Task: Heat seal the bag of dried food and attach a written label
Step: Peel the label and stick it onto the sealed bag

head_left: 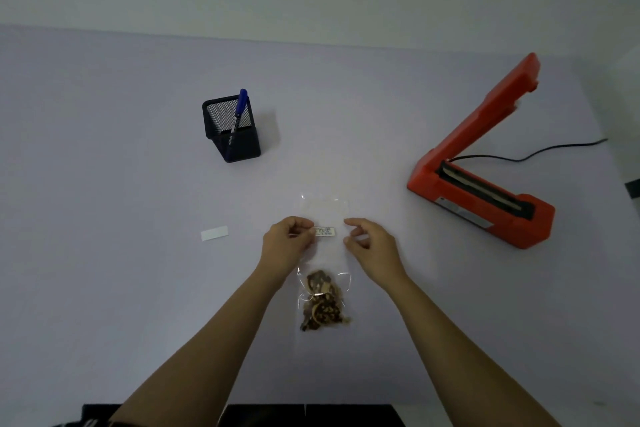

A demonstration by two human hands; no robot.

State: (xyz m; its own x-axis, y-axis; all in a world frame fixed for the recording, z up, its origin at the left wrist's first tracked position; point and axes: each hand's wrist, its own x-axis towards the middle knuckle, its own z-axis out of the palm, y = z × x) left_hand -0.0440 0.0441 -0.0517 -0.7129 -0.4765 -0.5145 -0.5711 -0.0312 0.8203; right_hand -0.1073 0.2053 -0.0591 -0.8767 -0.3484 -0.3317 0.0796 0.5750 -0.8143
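A clear plastic bag point(325, 211) lies flat on the table in front of me, with brown dried food point(323, 302) bunched at its near end. A small white label with dark writing point(325, 231) sits across the bag's upper half. My left hand point(287, 241) pinches the label's left end. My right hand point(370, 243) hovers at the bag's right edge, fingers curled and apart, just off the label's right end. The orange heat sealer point(485, 180) stands to the right with its arm raised.
A black mesh pen holder point(230, 130) with a blue pen point(239, 111) stands at the back left. A blank white strip point(214, 233) lies left of my hands. The sealer's black cord point(540, 151) trails right. A dark edge point(311, 416) runs along the table's near side.
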